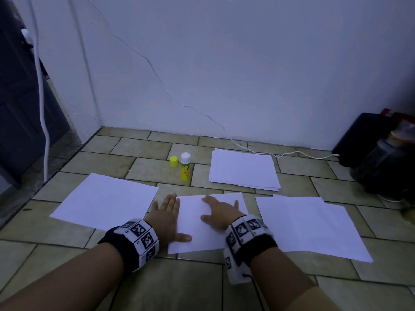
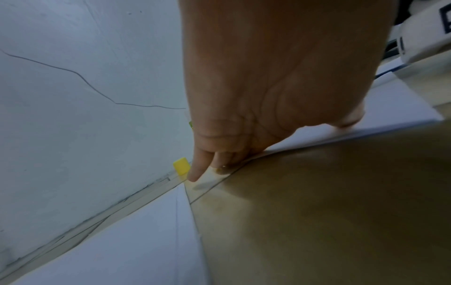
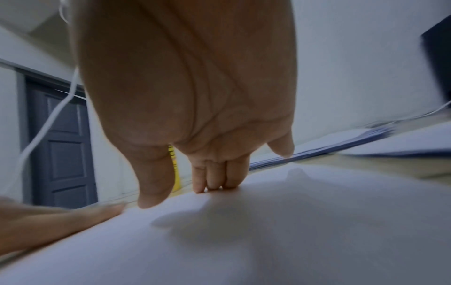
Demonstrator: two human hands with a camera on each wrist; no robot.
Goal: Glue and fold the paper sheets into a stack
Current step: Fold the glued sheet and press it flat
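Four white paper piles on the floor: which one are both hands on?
The narrow middle sheet, nearest the person: left hand presses its left edge, right hand lies flat on top. The others lie untouched.

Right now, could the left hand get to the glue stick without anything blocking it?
Probably yes. The left hand lies flat at the middle sheet's left edge, and only bare floor tile separates it from the upright glue stick beyond.

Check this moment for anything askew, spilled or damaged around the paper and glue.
Minor oddities only. The glue stick stands uncapped on the floor, its yellow cap beside it. The sheets at right lie overlapped and skewed. Both the left hand and right hand press the middle sheet flat. Nothing spilled or torn.
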